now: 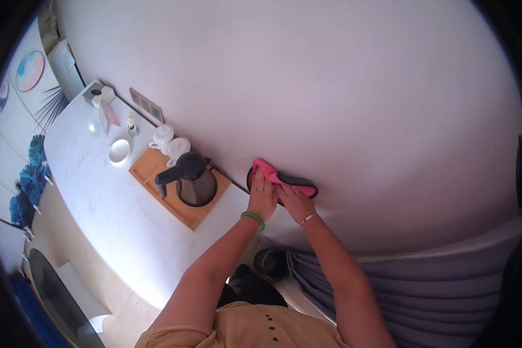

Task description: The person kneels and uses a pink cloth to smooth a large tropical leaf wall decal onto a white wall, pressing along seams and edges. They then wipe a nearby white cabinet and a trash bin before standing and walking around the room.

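Note:
Both of my hands are on a pink cloth with dark edging (267, 169), beside the white wall at the table's edge. My left hand (262, 198), with a ring and a green bangle, lies over the cloth's left part with its fingers stretched out. Close beside it, my right hand (296, 203), wearing a thin bracelet, holds the right part. The cloth is bunched at the top, and its dark border curls around the fingers. My hands hide its lower middle.
On the white table (126, 243), left of my hands, a thermal jug (195, 185) stands on a wooden tray (189, 219). Lidded white cups (178, 148), a white bowl (119, 151) and a tissue box (98, 92) are farther along. A grey curtain (417, 282) hangs at lower right, near a dark bin (272, 263).

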Demonstrator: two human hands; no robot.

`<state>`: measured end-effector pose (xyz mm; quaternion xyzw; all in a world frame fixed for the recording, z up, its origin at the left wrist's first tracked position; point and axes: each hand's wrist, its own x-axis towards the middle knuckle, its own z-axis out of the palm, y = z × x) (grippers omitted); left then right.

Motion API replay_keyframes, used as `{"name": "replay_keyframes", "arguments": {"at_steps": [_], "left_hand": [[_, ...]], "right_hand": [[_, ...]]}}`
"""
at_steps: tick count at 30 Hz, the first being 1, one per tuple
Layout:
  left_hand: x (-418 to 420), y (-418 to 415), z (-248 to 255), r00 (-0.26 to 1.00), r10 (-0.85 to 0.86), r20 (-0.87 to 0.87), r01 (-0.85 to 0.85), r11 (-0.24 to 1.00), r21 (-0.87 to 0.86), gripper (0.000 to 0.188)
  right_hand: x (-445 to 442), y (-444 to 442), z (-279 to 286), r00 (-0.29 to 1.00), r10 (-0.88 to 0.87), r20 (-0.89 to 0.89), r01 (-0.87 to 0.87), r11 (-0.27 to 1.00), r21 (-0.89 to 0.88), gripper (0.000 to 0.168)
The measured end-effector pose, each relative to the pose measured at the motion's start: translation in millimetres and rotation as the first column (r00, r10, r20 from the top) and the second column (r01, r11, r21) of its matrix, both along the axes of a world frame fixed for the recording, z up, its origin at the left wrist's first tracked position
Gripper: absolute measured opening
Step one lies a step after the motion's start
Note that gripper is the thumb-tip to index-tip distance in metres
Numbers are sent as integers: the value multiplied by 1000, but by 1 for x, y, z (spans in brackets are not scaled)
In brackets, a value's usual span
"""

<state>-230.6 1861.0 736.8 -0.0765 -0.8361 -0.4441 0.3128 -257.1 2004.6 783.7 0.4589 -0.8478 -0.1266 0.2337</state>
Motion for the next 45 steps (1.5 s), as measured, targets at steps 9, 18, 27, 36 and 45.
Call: {"name": "replay_keyframes", "arguments": {"at_steps": [9,18,27,36,45], "left_hand": [[-57,16,175,838,-18,-545,-116,971,-211,60],[-33,48,-9,907,-292,-303,56,797,-601,64],[-3,138,80,727,-684,-63,446,540,-714,54],[29,274,173,636,-704,-315,390,646,-656,49],[35,274,79,621,-758,-197,460,557,-691,56]], "right_hand": [[2,-2,152,915,-177,-362,-105,763,-638,33],[44,74,37,982,-172,77,186,829,-528,33],[97,172,-12,783,-600,164,559,563,-608,33],[112,241,83,530,-841,-106,242,270,-932,24],[150,242,-31,621,-671,404,513,-42,-857,25]]}}
